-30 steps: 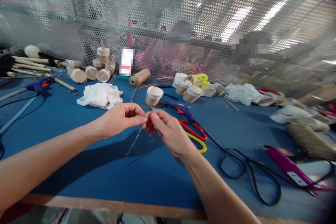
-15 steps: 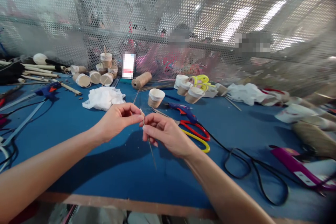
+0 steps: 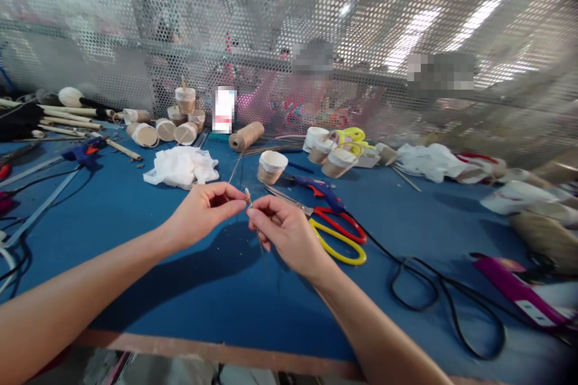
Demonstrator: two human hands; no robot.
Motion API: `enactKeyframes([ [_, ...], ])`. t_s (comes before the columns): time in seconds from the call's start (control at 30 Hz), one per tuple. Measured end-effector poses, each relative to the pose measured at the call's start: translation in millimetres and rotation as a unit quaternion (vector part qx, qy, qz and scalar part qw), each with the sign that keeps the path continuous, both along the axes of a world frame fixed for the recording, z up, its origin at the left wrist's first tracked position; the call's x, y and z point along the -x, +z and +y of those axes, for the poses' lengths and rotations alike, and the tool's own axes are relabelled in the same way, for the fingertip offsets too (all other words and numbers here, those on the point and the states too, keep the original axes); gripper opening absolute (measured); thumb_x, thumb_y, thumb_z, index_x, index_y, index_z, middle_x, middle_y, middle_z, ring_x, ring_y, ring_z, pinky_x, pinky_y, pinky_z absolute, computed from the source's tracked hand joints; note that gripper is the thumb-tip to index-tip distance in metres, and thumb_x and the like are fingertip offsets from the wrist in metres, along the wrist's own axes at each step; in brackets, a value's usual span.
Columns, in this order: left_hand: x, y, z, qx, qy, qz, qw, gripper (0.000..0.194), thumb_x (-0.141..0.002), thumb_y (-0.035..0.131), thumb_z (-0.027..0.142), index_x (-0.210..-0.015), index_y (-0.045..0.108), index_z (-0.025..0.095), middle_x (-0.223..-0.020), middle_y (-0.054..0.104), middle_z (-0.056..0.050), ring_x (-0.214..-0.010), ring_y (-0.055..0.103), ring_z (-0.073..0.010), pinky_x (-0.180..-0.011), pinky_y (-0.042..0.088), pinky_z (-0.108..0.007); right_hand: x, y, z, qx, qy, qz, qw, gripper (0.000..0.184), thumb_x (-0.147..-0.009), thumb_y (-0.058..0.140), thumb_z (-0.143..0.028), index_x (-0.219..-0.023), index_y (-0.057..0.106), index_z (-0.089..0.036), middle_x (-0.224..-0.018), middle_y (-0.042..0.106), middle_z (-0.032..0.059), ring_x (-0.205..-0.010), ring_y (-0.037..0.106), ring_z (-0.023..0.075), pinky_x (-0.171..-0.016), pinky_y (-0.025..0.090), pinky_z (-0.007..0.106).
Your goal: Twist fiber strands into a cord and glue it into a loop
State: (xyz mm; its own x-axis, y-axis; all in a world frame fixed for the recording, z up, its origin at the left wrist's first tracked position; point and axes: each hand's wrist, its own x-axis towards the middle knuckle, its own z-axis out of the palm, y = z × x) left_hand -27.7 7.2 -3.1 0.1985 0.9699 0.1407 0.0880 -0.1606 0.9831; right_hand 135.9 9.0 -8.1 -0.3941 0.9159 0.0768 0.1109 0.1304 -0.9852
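Observation:
My left hand [image 3: 203,212] is closed in a pinch, thumb and forefinger at the top of a thin stem with a small pale tip [image 3: 248,193]. Just to the right, the fingers of my right hand [image 3: 285,230] are closed on the same stem a little lower. Its thin lower end hangs blurred below the right fingers. A strand of brown twine [image 3: 235,167] runs from the twine roll [image 3: 246,136] down behind my left fingers; how it meets the stem is hidden. Scissors [image 3: 336,255] with red and yellow handles lie beside my right hand.
A paper-topped small pot [image 3: 272,166] and a blue glue gun [image 3: 320,190] stand beyond my hands. White crumpled cloth [image 3: 180,167] lies left, with another glue gun [image 3: 85,153]. A black cable [image 3: 445,280] loops at right near a purple power strip [image 3: 515,289]. Mesh [image 3: 253,24] closes the back.
My right fingers have shifted slightly up the stem, and less of its lower end shows. The pale tip now stands clearer above my left fingertips. The view has moved slightly.

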Motion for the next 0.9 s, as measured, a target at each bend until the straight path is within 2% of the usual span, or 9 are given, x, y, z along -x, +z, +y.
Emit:
enactKeyframes([
  [0.13, -3.6, 1.1, -3.1, 0.006, 0.018, -0.001, 1.0, 0.011, -0.07, 0.062, 0.025, -0.071, 0.061, 0.014, -0.077, 0.065, -0.002, -0.073, 0.057, -0.0129, -0.072, 0.045, -0.027, 2.1, -2.0, -2.7, -0.062, -0.033, -0.05, 0.996, 0.015, -0.078, 0.055, -0.033, -0.074, 0.051, -0.019, -0.058, 0.05, -0.0037, -0.043, 0.041, 0.0066, -0.04, 0.035, 0.021],
  [0.33, -8.0, 1.1, -5.8, 0.031, 0.04, -0.008, 0.999, 0.013, -0.067, 0.064, 0.026, -0.071, 0.06, 0.014, -0.076, 0.064, -0.002, -0.072, 0.057, -0.0133, -0.07, 0.045, -0.027, 2.1, -3.6, -3.8, -0.163, -0.074, -0.125, 0.976, 0.012, -0.079, 0.053, -0.028, -0.071, 0.053, -0.019, -0.059, 0.051, -0.0021, -0.052, 0.044, 0.0101, -0.048, 0.036, 0.023],
  [0.53, -10.7, -2.2, -6.4, 0.035, 0.052, -0.014, 0.998, 0.016, -0.069, 0.064, 0.03, -0.068, 0.059, 0.015, -0.065, 0.058, 0.002, -0.063, 0.049, -0.0101, -0.061, 0.041, -0.023, 3.7, -2.0, -7.3, -0.186, -0.092, -0.126, 0.97, 0.014, -0.079, 0.053, -0.026, -0.067, 0.052, -0.02, -0.058, 0.049, -0.0016, -0.053, 0.043, 0.0108, -0.047, 0.034, 0.023],
  [0.63, -10.0, -0.9, -6.9, 0.026, 0.036, -0.022, 0.999, 0.015, -0.071, 0.062, 0.029, -0.067, 0.058, 0.015, -0.064, 0.056, 0.003, -0.062, 0.048, -0.0092, -0.061, 0.041, -0.023, 0.9, 0.2, -7.1, -0.136, -0.06, -0.102, 0.984, 0.014, -0.079, 0.052, -0.029, -0.071, 0.053, -0.019, -0.058, 0.048, -0.0025, -0.05, 0.041, 0.0091, -0.046, 0.034, 0.023],
  [0.7, -8.9, 0.9, -7.3, 0.015, 0.007, -0.031, 0.999, 0.014, -0.073, 0.061, 0.027, -0.066, 0.058, 0.015, -0.065, 0.057, 0.002, -0.064, 0.05, -0.0095, -0.064, 0.042, -0.023, -2.7, 2.3, -6.1, -0.051, 0.009, -0.065, 0.997, 0.017, -0.08, 0.052, -0.034, -0.075, 0.053, -0.018, -0.06, 0.049, -0.0032, -0.046, 0.04, 0.0071, -0.042, 0.033, 0.021],
  [0.8, -7.1, 2.3, -7.0, 0.01, -0.024, -0.044, 0.999, 0.014, -0.073, 0.06, 0.026, -0.066, 0.058, 0.015, -0.066, 0.06, 0.001, -0.065, 0.053, -0.01, -0.067, 0.043, -0.024, -7.6, 5.0, -5.0, 0.046, 0.09, -0.006, 0.995, 0.02, -0.08, 0.053, -0.038, -0.079, 0.052, -0.018, -0.062, 0.048, -0.0044, -0.042, 0.039, 0.0045, -0.038, 0.031, 0.019],
  [0.9, -5.7, 1.3, -5.6, 0.022, -0.013, -0.043, 0.999, 0.013, -0.071, 0.062, 0.026, -0.065, 0.059, 0.015, -0.066, 0.061, 0.001, -0.065, 0.054, -0.0103, -0.068, 0.044, -0.025, -8.3, 6.2, -5.3, 0.045, 0.072, 0.002, 0.996, 0.019, -0.078, 0.056, -0.036, -0.077, 0.051, -0.018, -0.06, 0.047, -0.0054, -0.04, 0.038, 0.0037, -0.037, 0.03, 0.018],
])
